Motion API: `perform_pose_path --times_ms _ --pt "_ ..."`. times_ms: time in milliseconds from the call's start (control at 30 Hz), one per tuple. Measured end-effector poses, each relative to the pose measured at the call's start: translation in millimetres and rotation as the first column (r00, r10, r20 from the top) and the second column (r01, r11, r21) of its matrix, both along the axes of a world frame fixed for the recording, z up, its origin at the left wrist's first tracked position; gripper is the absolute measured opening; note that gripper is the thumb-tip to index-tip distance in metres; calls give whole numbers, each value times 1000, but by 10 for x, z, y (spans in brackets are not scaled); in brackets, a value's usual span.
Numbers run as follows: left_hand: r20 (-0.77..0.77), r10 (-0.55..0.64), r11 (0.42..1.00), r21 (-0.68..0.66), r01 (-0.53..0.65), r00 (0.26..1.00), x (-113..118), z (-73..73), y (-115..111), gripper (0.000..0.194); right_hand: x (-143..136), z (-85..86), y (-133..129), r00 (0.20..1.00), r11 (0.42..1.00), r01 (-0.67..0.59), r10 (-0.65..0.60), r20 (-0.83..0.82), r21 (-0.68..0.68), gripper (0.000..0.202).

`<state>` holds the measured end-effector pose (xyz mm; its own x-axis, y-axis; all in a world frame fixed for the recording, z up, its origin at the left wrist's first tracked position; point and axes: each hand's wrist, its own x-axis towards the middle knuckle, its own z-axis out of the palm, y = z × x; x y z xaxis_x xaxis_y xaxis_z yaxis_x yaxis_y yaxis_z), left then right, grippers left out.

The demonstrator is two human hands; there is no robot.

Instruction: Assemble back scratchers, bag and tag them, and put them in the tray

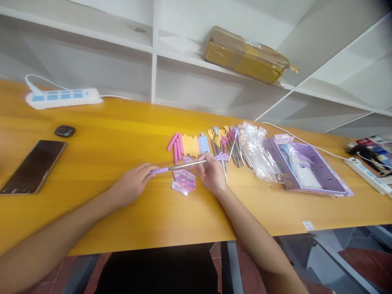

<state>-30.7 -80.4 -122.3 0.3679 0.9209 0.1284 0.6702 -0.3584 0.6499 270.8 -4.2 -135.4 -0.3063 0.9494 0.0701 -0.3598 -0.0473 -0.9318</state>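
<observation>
We are holding one back scratcher (183, 165) over the worktop (147, 220), our left hand (136, 181) gripping its purple handle (161, 170) and our right hand (214, 173) pinching its metal rod (192, 163), near a pile of cards (184, 182) with print too small to read. Beyond, four pink tubes (175, 153) are lying beside yellow and blue ones; rightward, one purple box (335, 179) is holding clear plastic packets (301, 163).

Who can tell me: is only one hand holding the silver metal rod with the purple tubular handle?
No: the left hand grips the purple handle, while the right hand holds the silver rod.
</observation>
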Motion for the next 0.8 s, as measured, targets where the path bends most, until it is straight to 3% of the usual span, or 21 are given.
perform_pose_path --times_ms 533,800 --pt "54 -7 1000 18 6 999 28 -67 -26 33 -134 15 -96 998 998 -44 46 -53 45 34" --pt "84 -18 1000 -14 19 996 62 -110 -71 31 -229 33 -177 997 998 -64 65 -32 5 35"
